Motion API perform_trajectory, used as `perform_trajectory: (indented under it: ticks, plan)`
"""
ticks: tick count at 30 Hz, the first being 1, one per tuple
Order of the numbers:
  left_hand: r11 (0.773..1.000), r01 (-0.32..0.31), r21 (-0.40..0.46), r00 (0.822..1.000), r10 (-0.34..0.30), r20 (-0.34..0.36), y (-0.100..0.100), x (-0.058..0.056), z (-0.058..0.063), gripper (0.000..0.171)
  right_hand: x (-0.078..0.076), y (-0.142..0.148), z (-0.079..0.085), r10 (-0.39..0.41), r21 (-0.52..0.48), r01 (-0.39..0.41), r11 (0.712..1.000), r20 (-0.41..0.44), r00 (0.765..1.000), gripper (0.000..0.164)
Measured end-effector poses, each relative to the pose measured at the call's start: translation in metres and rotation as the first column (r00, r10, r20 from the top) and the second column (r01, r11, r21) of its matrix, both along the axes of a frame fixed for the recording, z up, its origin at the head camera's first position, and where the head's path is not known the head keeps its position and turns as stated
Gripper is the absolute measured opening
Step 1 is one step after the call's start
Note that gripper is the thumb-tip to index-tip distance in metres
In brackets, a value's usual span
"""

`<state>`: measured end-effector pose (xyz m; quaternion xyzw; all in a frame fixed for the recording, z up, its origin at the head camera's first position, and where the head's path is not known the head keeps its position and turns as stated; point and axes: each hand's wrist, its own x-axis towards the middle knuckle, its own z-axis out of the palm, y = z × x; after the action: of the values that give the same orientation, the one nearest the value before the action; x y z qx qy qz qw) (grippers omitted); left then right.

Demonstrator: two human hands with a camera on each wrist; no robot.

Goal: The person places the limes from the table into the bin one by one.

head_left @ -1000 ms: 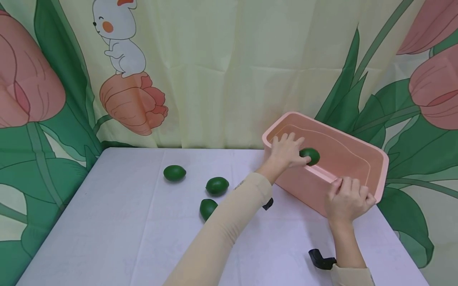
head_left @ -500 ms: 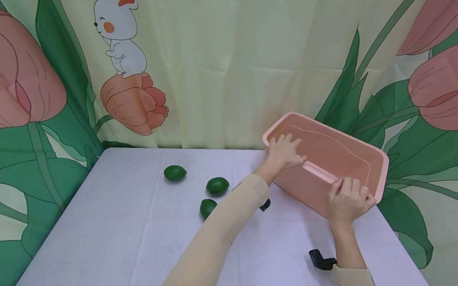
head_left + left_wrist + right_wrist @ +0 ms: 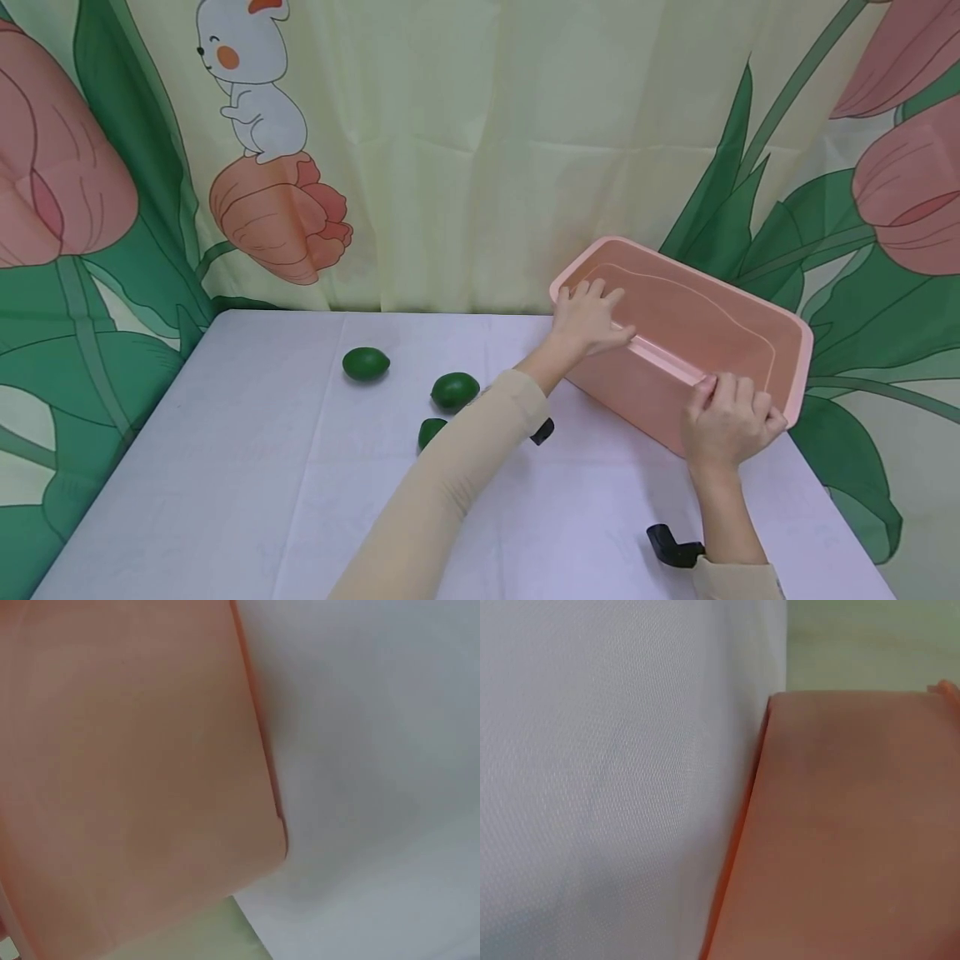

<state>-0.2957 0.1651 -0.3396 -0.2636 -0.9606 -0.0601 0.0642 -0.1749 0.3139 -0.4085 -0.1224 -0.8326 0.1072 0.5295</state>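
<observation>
A pink plastic bin (image 3: 637,404) stands at the right rear of the table, its opening facing up and toward me. My right hand (image 3: 729,417) grips the near rim close to the bin's right corner. Over the left part of that same rim is my left hand (image 3: 588,321), fingers spread and holding nothing; whether it touches the rim I cannot tell. The bin's outer wall fills much of the left wrist view (image 3: 142,780) and the right wrist view (image 3: 847,825), where no fingers show. The bin's floor is hidden behind its front wall.
Left of the bin lie a lime (image 3: 366,364), a second lime (image 3: 454,391) and a third lime (image 3: 431,432), partly covered by my left sleeve (image 3: 465,475). A black angled piece (image 3: 675,547) sits by my right wrist. A printed curtain (image 3: 450,167) hangs behind the table.
A lime beside my left thumb inside the bin has dropped out of sight. Empty, that hand has since drawn slightly back and left. My right hand has stayed on the rim.
</observation>
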Motion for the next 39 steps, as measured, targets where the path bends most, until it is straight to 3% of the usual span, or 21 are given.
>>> perform_trajectory:
  ticks: [9, 14, 23, 39]
  plan:
    - [0.999, 0.033, 0.034, 0.999, -0.032, -0.027, -0.007, 0.006, 0.000, 0.060, 0.000, -0.001, 0.000, 0.003, -0.001, -0.003, 1.000, 0.006, 1.000, 0.039]
    - [0.998, 0.052, 0.029, 0.996, -0.050, -0.076, -0.012, 0.010, 0.002, 0.060, 0.000, -0.001, 0.000, 0.002, 0.002, -0.002, 1.000, 0.005, 1.000, 0.039]
    - [0.996, 0.089, 0.023, 0.981, -0.083, -0.178, -0.024, 0.022, 0.005, 0.057, -0.001, -0.002, 0.002, 0.007, 0.001, -0.007, 1.000, -0.003, 1.000, 0.038]
    - [0.981, 0.174, 0.085, 0.955, -0.147, -0.258, -0.049, 0.043, 0.005, 0.054, -0.001, -0.002, 0.000, 0.007, -0.017, -0.008, 1.000, -0.006, 1.000, 0.038]
